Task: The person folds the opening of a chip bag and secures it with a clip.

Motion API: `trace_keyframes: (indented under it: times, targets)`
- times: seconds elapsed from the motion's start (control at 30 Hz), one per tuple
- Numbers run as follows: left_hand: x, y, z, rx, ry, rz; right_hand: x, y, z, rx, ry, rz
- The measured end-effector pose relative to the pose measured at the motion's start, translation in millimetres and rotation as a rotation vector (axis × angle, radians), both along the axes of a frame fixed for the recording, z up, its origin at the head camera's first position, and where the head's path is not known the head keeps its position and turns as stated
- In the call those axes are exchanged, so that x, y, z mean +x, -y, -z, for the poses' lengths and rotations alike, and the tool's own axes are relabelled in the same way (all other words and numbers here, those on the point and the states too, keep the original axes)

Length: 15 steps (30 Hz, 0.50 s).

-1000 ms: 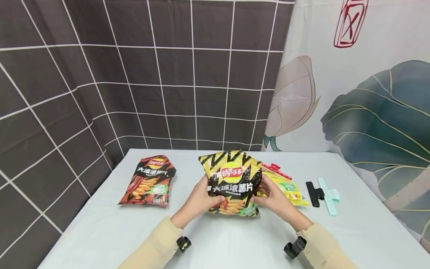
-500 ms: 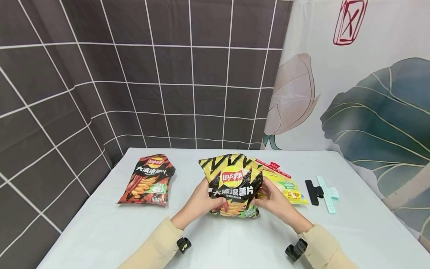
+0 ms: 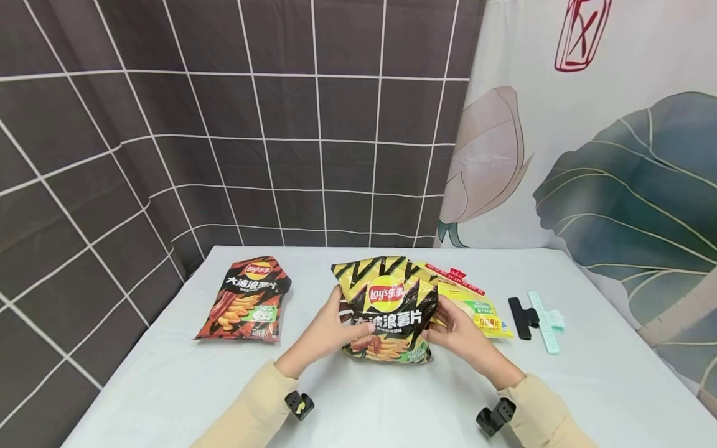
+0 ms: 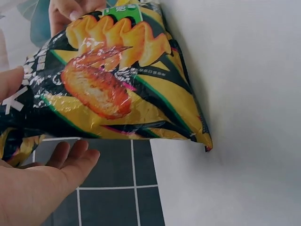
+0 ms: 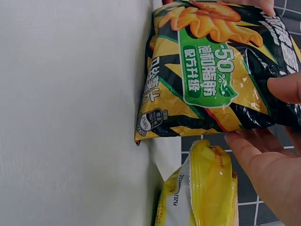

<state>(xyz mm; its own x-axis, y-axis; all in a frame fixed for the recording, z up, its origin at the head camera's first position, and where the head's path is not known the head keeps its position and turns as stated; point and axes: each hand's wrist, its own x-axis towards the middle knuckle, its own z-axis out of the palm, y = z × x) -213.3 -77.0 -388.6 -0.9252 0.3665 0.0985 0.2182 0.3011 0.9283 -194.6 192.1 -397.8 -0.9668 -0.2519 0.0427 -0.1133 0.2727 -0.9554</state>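
Note:
A black and yellow bag of Lay's potato chips [image 3: 388,294] stands leaning on the table between both hands. The right hand [image 3: 460,335] holds its right side, thumb in front and fingers behind. The left hand [image 3: 320,331] is at the left side, its thumb lying over the front. In the left wrist view, the left fingers [image 4: 77,162] are extended and apart from the bag's edge. In the right wrist view, the right thumb [image 5: 284,88] presses the front, with the fingers along the side.
A red and black chip bag [image 3: 246,302] lies on the table [image 3: 168,398] to the left. Behind the right hand is a yellow chip bag [image 3: 478,311] with a red clip [image 3: 455,278] along its top. Farther right lie a black clip [image 3: 523,318] and a mint-green clip [image 3: 543,323].
The bag has tipped back slightly and lowered a little. The left hand has shifted left and its fingers have loosened from the bag's side. The right hand keeps its hold.

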Motion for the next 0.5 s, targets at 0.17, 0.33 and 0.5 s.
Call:
trace_keyframes:
  times: [0.17,0.33,0.5]
  targets:
    - [-1.0,4,-5.1,0.013,0.031,-0.027,1.1,0,-1.6,-0.01,0.017,0.005]
    - [-1.6,6,-12.2,0.047,0.067,-0.041,2.1,-1,-2.3,-0.037,0.024,-0.001]
    - [-5.2,7,-22.0,0.107,0.067,-0.084,4.3,-2,-4.4,-0.047,-0.007,0.02]
